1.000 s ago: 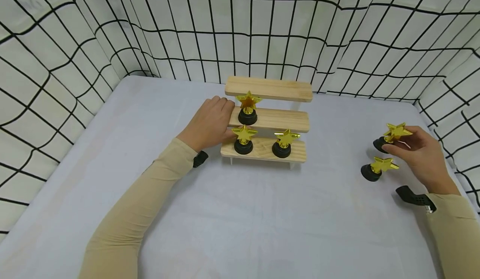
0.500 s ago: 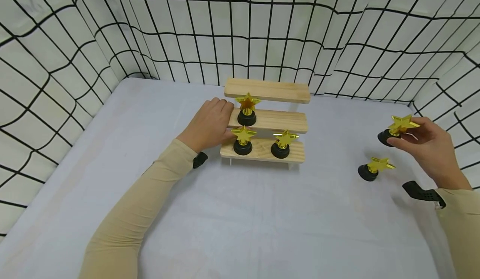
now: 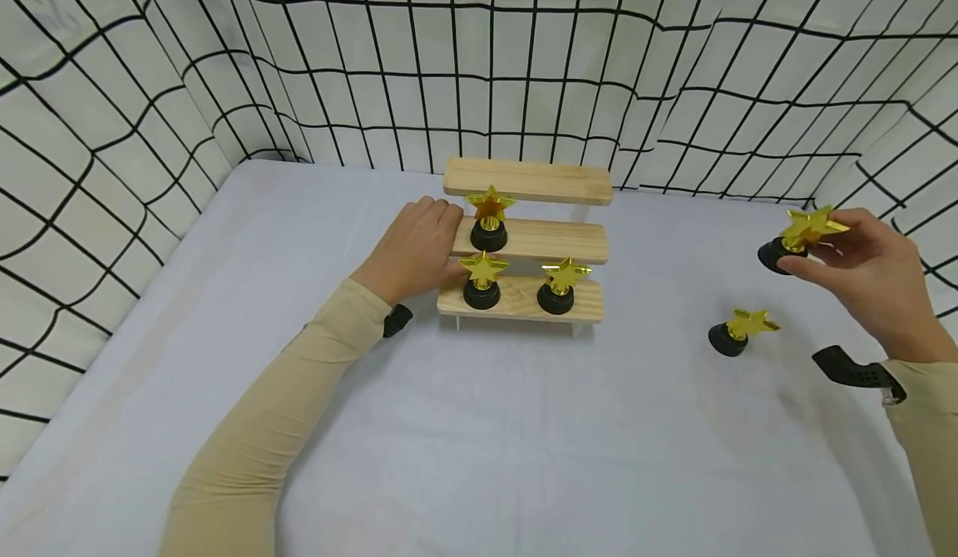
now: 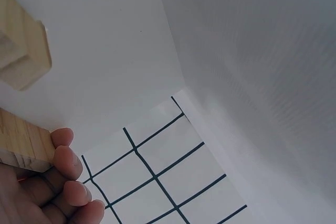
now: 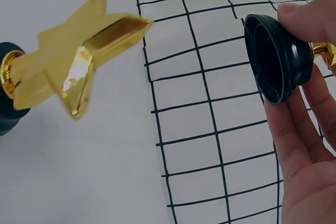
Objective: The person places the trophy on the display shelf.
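A stepped wooden stand with three shelves is at the back middle of the head view. My left hand grips the left end of its middle shelf; the left wrist view shows the fingertips curled at the shelf's end. Far to the right, my right hand pinches a gold star trophy above the table, its hollow black base facing the right wrist camera. Below it another star trophy stands on the table.
One star trophy stands on the middle shelf. Two more, a left trophy and a right trophy, stand on the lowest shelf. Black wire grid panels border the white table at the back and sides.
My right hand has lifted its star trophy off the table, away from the other one, moving up and slightly right. The left hand keeps its grip on the stand.
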The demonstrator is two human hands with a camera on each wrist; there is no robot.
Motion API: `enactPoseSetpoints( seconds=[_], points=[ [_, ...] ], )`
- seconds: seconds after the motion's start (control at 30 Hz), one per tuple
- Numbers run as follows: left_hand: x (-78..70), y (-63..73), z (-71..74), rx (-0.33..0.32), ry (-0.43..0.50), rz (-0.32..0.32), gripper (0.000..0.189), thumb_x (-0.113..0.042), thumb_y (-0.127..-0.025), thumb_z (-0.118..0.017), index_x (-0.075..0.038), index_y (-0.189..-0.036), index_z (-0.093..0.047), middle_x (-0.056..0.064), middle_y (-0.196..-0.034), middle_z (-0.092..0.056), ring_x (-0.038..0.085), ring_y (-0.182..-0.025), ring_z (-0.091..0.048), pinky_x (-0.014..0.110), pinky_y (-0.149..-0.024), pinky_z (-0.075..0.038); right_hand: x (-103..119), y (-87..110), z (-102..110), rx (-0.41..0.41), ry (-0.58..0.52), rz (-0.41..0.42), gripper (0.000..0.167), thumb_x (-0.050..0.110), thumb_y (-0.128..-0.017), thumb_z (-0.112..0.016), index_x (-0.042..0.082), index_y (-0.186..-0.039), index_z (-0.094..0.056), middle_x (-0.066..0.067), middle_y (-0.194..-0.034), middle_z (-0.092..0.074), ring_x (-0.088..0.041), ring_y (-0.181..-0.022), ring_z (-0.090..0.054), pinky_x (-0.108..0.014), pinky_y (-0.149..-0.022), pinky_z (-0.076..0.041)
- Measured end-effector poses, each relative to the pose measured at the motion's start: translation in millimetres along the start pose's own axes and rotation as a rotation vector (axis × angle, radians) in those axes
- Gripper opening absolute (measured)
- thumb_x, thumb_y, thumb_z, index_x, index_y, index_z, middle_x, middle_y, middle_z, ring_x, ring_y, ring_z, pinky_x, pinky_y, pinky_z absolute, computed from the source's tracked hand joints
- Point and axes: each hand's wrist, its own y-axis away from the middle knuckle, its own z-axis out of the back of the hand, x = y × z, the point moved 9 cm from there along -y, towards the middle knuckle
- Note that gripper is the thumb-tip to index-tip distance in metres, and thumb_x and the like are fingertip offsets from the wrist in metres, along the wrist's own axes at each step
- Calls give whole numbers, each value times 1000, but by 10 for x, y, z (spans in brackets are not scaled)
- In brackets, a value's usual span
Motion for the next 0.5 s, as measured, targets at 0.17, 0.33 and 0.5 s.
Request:
enactPoseSetpoints(
  seconds=[0.17,0.33,0.5],
  points=[
    [3,5,2,-1,9,7,55,-37,-82,-78,3,-116,-59,15,-101,-66,30,-87,-53,38,-73,-42,120,-23,27,-11,13,25,51,-6,-85,-78,23,-124,-62,25,-115,-57,9,-101,-58,5,-87,-42],
    [0,7,5,12,19,12,60,-41,-82,-79,3,-118,-59,15,-103,-66,30,-89,-54,38,-74,-43,223,-39,30,-15,2,46,52,-7,-84,-77,18,-127,-62,24,-117,-59,8,-102,-59,4,-89,-43],
    [-6,0,6,24,13,13,61,-41,-82,-79,3,-119,-59,16,-106,-66,30,-91,-55,39,-75,-44,336,-51,-7,-7,-50,74,55,-13,-82,-77,14,-128,-63,19,-119,-61,4,-103,-61,2,-91,-44]
  ],
)
